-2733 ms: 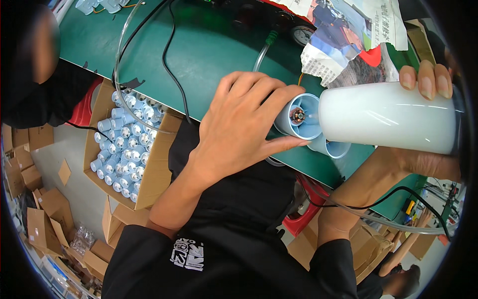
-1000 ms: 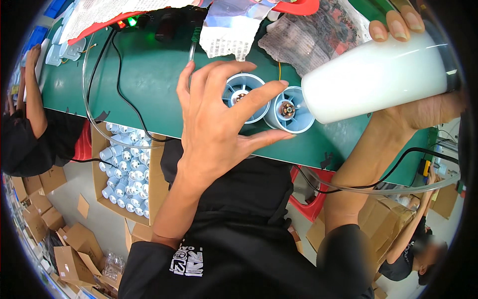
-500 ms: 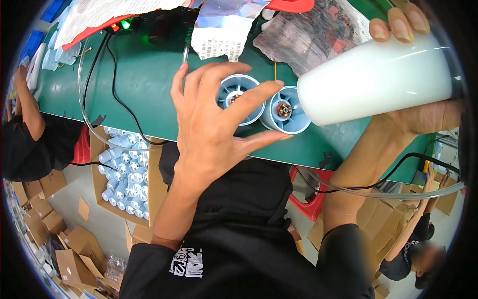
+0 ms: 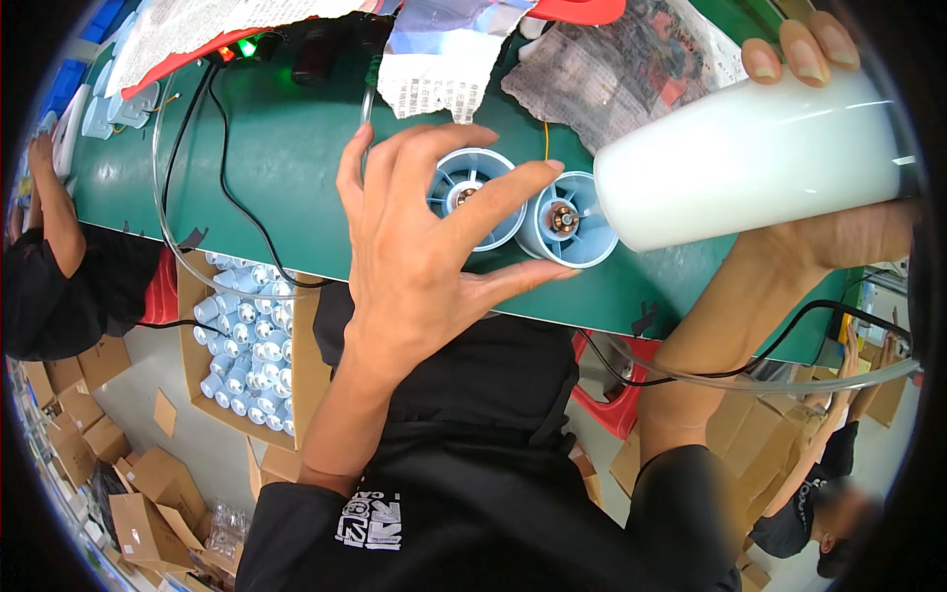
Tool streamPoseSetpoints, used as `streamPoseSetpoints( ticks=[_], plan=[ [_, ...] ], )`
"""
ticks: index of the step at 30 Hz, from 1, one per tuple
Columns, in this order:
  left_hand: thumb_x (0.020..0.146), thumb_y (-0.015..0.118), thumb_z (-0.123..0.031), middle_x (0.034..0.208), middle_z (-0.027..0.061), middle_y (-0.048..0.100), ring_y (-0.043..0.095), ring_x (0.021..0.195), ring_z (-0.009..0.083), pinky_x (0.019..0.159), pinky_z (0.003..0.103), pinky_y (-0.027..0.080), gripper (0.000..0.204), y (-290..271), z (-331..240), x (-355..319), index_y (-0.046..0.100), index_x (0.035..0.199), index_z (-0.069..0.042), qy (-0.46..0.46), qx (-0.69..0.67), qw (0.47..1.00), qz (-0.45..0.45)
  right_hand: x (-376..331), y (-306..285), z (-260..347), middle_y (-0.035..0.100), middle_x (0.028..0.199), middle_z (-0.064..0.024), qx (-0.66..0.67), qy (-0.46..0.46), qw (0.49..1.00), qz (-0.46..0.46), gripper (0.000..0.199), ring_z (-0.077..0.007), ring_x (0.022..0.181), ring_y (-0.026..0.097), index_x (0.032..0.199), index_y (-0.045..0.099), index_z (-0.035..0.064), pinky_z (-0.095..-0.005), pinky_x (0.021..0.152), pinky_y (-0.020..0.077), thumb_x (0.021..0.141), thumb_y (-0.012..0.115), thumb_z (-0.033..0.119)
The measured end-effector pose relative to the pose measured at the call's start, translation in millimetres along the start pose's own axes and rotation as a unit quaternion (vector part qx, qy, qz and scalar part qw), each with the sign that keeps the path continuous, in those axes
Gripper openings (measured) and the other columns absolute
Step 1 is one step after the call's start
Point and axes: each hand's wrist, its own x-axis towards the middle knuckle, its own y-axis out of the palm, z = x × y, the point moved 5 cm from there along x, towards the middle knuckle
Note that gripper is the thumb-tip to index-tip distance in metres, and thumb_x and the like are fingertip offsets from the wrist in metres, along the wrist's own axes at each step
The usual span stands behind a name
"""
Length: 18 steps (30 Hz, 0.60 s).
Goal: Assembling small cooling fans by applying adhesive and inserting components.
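Two light-blue round plastic housings stand side by side on the green table. The left housing (image 4: 454,163) and the right housing (image 4: 595,242) each have inner ribs and a copper-coloured ringed core. My left hand (image 4: 414,237) is closed round the pair, thumb at the right housing's near side, fingers over the left one and partly hiding it. A large white bottle (image 4: 750,163) lies almost level in the grip of my right hand (image 4: 804,49), its fingertips showing over the top and its palm beneath. The bottle's narrower end meets the right housing's rim in view; whether they touch I cannot tell.
Torn newspaper (image 4: 617,74) lies on the far table. Black cables (image 4: 232,187) and a clear hose (image 4: 163,202) cross the left side; another hose runs low at right. A carton (image 4: 306,370) of blue housings stands below the table edge. Other people work at both sides.
The white bottle and my right hand have shifted very slightly right and down. The right housing has moved a touch the same way; my left hand stays put.
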Motion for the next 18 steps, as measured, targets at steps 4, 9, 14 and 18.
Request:
streamPoseSetpoints(
  ticks=[4,9,14,18],
  plan=[
    [0.051,0.089,-0.04,0.114,0.0051,0.059,0.055,0.109,0.0265,0.103,0.056,0.03,0.066,0.1,0.1,-0.6,0.072,0.111,-0.022,0.0,0.0,1.0,0.002,7.1,-20.0,17.7,0.043,0.096,-0.0099,-0.002,-0.001,1.0,-0.002,0.082,-0.0214,0.09,0.045,0.123,0.038,-0.0063,-0.0383,0.082,0.0369,0.069,0.068,0.047],
    [0.051,0.089,-0.04,0.114,0.0049,0.059,0.055,0.109,0.0266,0.103,0.056,0.03,0.066,0.9,-0.2,-0.5,0.072,0.112,-0.023,-0.002,-0.002,1.0,0.005,3.9,-13.2,12.5,0.043,0.096,-0.0101,-0.006,-0.002,1.0,-0.007,0.081,-0.0218,0.09,0.046,0.123,0.038,-0.0067,-0.0386,0.083,0.037,0.07,0.068,0.047],
    [0.051,0.089,-0.041,0.115,0.0051,0.059,0.055,0.11,0.0265,0.103,0.056,0.03,0.066,0.1,-0.6,-0.2,0.072,0.112,-0.023,0.0,0.002,1.0,0.007,3.4,-9.4,7.1,0.043,0.096,-0.0103,-0.01,-0.003,1.0,-0.013,0.081,-0.0221,0.09,0.046,0.123,0.038,-0.0071,-0.0388,0.083,0.037,0.07,0.067,0.048],
    [0.051,0.089,-0.041,0.116,0.0052,0.059,0.055,0.11,0.0264,0.104,0.056,0.03,0.066,1.0,0.3,-0.5,0.072,0.112,-0.022,-0.002,0.0,1.0,0.009,7.5,-8.4,11.1,0.043,0.096,-0.0104,-0.013,-0.004,1.0,-0.018,0.081,-0.0223,0.09,0.046,0.123,0.039,-0.0074,-0.0391,0.083,0.037,0.07,0.066,0.048]
  ],
)
